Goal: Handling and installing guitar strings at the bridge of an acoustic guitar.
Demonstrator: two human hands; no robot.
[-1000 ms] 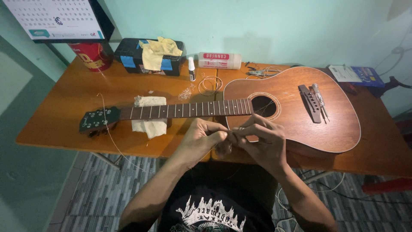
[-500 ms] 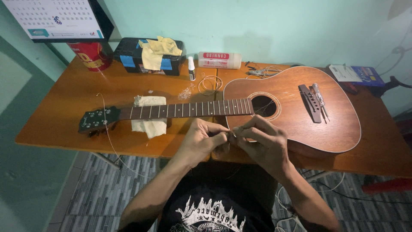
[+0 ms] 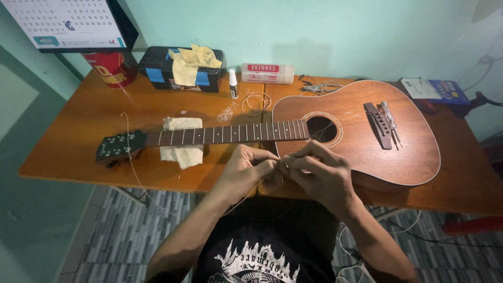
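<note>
A brown acoustic guitar (image 3: 367,136) lies flat on the wooden table (image 3: 73,141), its headstock (image 3: 118,148) pointing left and its neck resting on a folded cream cloth (image 3: 181,153). My left hand (image 3: 246,170) and my right hand (image 3: 319,175) meet at the table's near edge, just in front of the guitar's upper bout. Both pinch a thin guitar string (image 3: 280,166) between fingertips. A loose string (image 3: 128,152) curls up near the headstock. A screwdriver (image 3: 389,118) lies beside the bridge.
At the back stand a black toolbox (image 3: 181,76) with a yellow cloth on it, a red tin (image 3: 111,68), a small dropper bottle (image 3: 233,84), a white tube (image 3: 267,73), a coiled string (image 3: 255,102) and a blue box (image 3: 437,90). Cables lie on the floor.
My hands have stayed together at the table's edge; the fingers have shifted slightly on the string. The guitar has not moved.
</note>
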